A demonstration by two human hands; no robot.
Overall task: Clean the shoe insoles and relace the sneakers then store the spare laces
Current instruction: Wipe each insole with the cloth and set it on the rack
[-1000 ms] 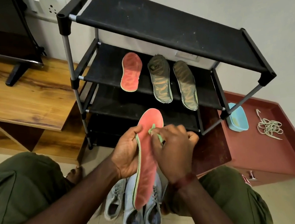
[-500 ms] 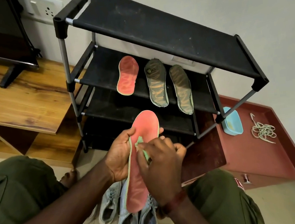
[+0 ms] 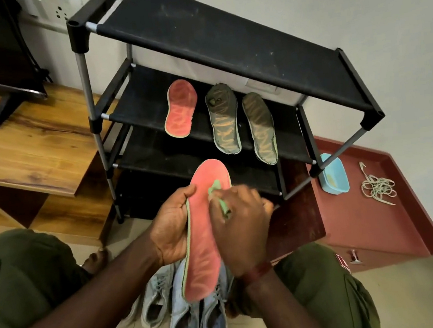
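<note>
My left hand (image 3: pixel 170 229) grips a red insole (image 3: pixel 205 249) by its left edge, upright above the sneakers. My right hand (image 3: pixel 242 226) holds a small green brush (image 3: pixel 221 200) whose head lies against the insole's upper part. Another red insole (image 3: pixel 180 108) and two dark olive insoles (image 3: pixel 224 122) (image 3: pixel 260 128) lie on the middle shelf of the black shoe rack (image 3: pixel 221 37). Three pale blue-grey sneakers (image 3: pixel 190 311) stand on the floor between my knees. A loose bundle of pale laces (image 3: pixel 378 187) lies on the red cabinet top (image 3: pixel 367 221).
A light blue tub (image 3: pixel 334 175) sits on the red cabinet top by the rack's right leg. To the left is a wooden TV unit (image 3: pixel 25 149) with a screen's stand. A wall socket (image 3: pixel 54 6) is at the upper left.
My right hand has moved the green brush down and then back up along the insole's upper part. The view has shifted slightly; my left hand keeps its grip.
</note>
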